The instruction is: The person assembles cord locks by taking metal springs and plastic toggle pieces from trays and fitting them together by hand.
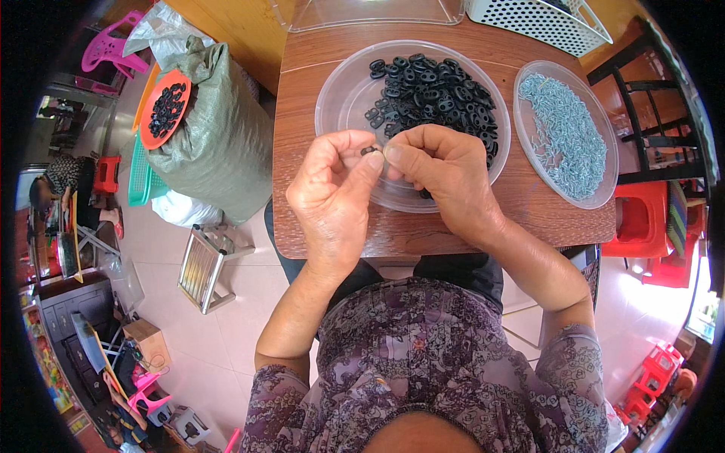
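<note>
My left hand pinches a small black plastic piece between thumb and fingertips. Right against it, my right hand has its thumb and forefinger pressed together; whatever they grip is too small to make out. Both hands are over the near part of a round, clear plastic tub. Inside the tub lies a heap of black two-holed plastic pieces, thickest toward the right. To the right, a shallow clear tray carries a pile of small, thin, bluish-silver pieces.
The wooden table also bears a white perforated basket and a clear plastic lid or box at the back. Left of it stands a bulging green sack with an orange plate of black pieces. A low metal stool is on the floor.
</note>
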The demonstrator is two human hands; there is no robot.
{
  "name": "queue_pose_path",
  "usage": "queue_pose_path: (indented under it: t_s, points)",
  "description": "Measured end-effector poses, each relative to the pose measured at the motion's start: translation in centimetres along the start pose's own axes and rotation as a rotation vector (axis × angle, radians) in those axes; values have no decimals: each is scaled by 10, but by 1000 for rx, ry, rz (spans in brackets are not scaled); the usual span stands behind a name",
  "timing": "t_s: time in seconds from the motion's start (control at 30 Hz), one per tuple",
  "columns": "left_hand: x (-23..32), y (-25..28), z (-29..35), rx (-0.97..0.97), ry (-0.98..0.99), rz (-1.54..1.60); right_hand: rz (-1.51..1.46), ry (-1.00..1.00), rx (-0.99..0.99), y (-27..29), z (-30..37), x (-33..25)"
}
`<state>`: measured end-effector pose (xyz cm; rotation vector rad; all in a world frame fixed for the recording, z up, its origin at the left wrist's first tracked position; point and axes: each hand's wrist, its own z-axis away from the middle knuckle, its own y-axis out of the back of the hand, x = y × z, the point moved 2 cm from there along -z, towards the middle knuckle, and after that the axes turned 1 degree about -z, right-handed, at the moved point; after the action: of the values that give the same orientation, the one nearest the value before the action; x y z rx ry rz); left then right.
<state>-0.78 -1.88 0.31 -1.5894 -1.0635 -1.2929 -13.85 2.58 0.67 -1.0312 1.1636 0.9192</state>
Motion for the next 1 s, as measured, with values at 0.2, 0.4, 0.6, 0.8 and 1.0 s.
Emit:
queue_pose_path:
  t_s: [0.2,0.4,0.6,0.8,1.0]
  points:
    - [-1,-1,0,16,-3,56,-1,35,-9,-3,4,-4]
    - [0,0,-3,-5,19,159,37,95,6,-4,8,-5]
    - [1,4,-3,-46,59,145,60,109,-23,3,3,-5]
    - [2,5,-1,-42,59,75,87,67,-96,6,1,-1]
    - [3,4,1,-48,14,-3,120,68,-108,5,-2,-1]
